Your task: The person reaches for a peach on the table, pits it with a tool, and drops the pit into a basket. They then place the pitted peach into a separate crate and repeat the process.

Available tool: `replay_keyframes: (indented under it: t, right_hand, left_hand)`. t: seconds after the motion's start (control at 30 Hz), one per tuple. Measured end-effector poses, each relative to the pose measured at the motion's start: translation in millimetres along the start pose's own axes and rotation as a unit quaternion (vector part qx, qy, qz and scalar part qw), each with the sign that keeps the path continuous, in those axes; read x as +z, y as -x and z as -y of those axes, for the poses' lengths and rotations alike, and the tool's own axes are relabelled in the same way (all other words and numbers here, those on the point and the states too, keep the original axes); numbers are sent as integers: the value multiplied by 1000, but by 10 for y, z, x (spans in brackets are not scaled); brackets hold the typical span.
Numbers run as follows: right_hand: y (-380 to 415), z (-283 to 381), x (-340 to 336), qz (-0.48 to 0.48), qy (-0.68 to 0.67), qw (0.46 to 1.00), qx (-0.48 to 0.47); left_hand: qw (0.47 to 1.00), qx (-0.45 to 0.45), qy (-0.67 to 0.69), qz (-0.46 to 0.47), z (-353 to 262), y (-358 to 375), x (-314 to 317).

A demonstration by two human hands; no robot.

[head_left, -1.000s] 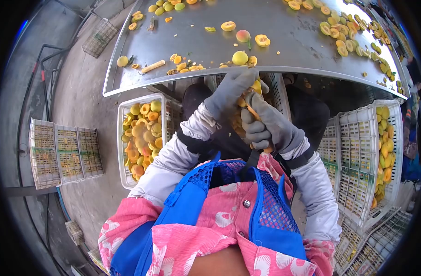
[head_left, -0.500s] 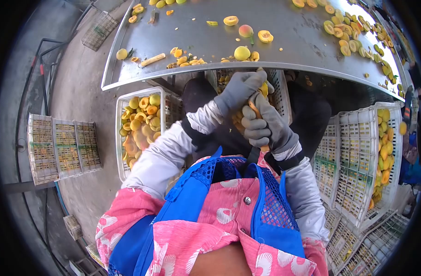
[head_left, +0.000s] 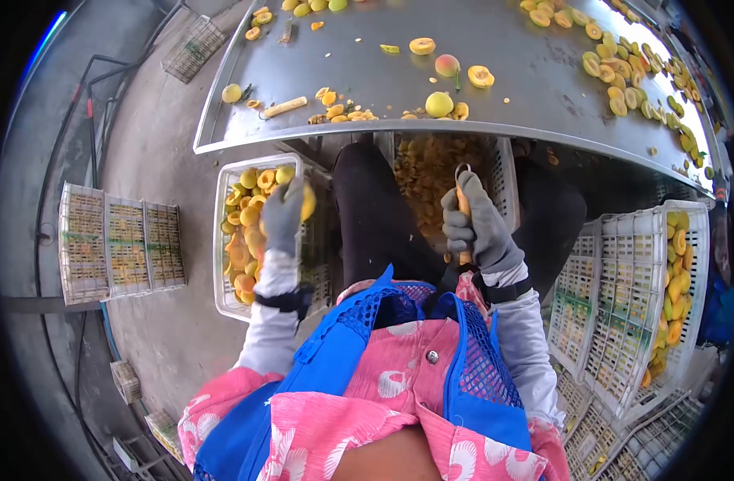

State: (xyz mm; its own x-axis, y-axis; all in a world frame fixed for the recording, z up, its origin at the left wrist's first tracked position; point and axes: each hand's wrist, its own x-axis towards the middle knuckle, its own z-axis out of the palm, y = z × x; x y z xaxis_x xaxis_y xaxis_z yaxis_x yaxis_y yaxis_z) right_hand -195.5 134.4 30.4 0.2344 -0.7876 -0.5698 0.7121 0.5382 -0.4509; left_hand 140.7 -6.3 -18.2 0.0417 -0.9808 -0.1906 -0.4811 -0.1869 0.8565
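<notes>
My left hand (head_left: pixel 283 218), in a grey glove, is over the left white crate (head_left: pixel 220 276) of halved peaches (head_left: pixel 240 248). Its fingers are blurred, and a yellow peach piece (head_left: pixel 308 202) shows at its thumb side, apparently in its grip. My gloved right hand (head_left: pixel 485 228) is closed around the wooden handle of a pitting knife (head_left: pixel 462 200) with a looped metal end pointing up. Below and beyond that hand, between my knees, stands a crate (head_left: pixel 505 180) with many brownish-yellow scraps or pits.
A metal table (head_left: pixel 535 96) lies ahead, holding peach halves (head_left: pixel 481 77), a whole peach (head_left: pixel 447 66), a yellow peach (head_left: pixel 439 104) and another wooden-handled tool (head_left: pixel 285 107). A filled crate (head_left: pixel 623 280) stands at right. Another crate (head_left: pixel 122 244) is on the floor at left.
My left hand has moved away from the right hand, leftward to over the peach crate, with the yellow piece. The right hand still grips the pitting knife. The view has shifted slightly.
</notes>
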Motion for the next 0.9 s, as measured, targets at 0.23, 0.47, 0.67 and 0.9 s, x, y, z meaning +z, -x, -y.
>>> replay_keyframes:
  t: [0.23,0.47,0.67,0.9]
  right_hand:
    - [-56,-39,-24,-86,74,991,-71]
    - [-124,71,-362,-201,94,971,-88]
    - [-275,291,-188,-155,110,967,-172]
    - [-232,277,253,-168,264,906,-285]
  left_hand:
    - [950,262,-160,61,-1338,-176,1151]
    - [825,319,-415,213,-1863,-1062,2658]
    - [908,38,113,401,-1701,-1143,2415]
    - [834,205,330,392,-1852,48,1839]
